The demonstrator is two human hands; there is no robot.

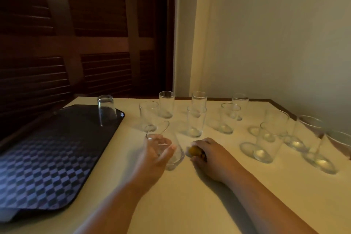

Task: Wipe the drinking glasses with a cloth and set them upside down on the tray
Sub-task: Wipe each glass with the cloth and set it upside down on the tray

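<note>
Head view: the left hand [158,150] wraps a tilted drinking glass [167,146] on the bench [190,195], rim leaning away toward the tray [57,150]. Just right of it, the right hand [207,155] is bunched around a yellowish cloth [194,151], nearest for wiping.

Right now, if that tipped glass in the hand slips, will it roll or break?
Probably both. The glass is round and leaning in the left hand, so it would likely roll across the table. It looks like thin clear glass, likely fragile and slippery.
</note>
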